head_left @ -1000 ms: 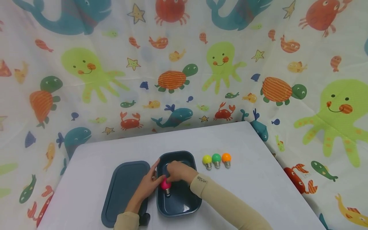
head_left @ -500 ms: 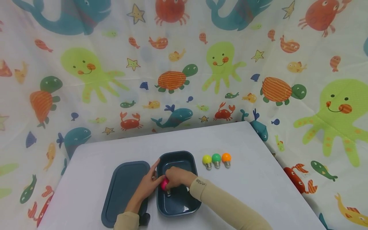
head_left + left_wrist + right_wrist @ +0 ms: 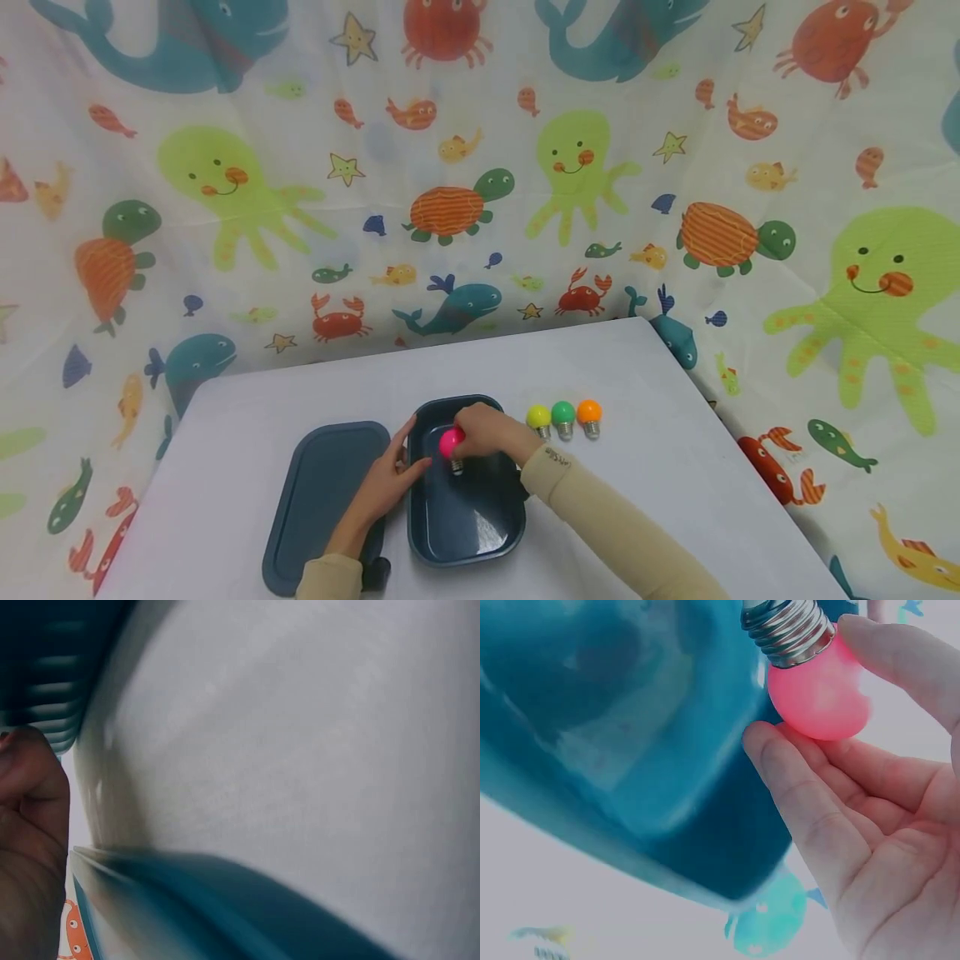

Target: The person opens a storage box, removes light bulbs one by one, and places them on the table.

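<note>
A pink light bulb (image 3: 451,442) with a silver screw base is in my right hand (image 3: 483,433), over the dark blue rectangular box (image 3: 465,521). The right wrist view shows thumb and fingertips pinching the pink globe, its metal thread turned away from the palm. My left hand (image 3: 386,483) holds the box's left side, its thumb over the rim and its fingers along the outer wall. Only part of that hand appears in the left wrist view, beside the ribbed box wall (image 3: 64,690).
Yellow (image 3: 537,417), green (image 3: 563,413) and orange (image 3: 589,412) bulbs stand in a row right of the box. A flat blue lid (image 3: 322,508) lies to its left, partly under my left forearm. Behind the white table (image 3: 622,500) hangs a curtain (image 3: 480,275) printed with sea animals.
My right hand has taken hold of the pink bulb and moved it from near the left thumb toward the upper right, over the box. The left hand stays on the box.
</note>
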Demonstrator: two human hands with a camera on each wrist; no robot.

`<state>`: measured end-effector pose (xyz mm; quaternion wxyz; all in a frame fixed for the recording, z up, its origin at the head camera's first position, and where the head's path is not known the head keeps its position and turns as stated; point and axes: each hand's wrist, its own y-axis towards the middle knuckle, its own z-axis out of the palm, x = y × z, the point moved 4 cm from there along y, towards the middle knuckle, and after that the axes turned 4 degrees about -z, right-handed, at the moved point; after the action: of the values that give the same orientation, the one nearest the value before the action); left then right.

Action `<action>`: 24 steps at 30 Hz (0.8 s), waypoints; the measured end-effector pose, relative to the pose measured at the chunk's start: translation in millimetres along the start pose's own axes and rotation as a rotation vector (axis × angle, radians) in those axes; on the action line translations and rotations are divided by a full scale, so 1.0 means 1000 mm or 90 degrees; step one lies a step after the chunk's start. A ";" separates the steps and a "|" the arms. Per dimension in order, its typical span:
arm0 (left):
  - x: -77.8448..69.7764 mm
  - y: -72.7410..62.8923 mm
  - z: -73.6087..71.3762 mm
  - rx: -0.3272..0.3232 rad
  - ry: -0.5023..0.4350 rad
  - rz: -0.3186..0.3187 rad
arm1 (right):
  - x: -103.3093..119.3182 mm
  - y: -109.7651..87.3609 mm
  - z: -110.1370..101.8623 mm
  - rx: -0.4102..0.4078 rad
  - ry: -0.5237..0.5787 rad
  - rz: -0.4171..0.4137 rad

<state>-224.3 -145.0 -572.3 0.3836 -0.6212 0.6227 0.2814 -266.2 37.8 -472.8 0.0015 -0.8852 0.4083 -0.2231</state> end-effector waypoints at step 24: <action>-0.004 -0.004 0.002 -0.011 -0.007 0.009 | -0.062 -0.047 -0.073 -0.119 0.111 0.113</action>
<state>-220.1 -141.4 -570.1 0.3796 -0.6184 0.6225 0.2930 -296.2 126.9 -422.2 -0.0964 -0.8193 0.5024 -0.2589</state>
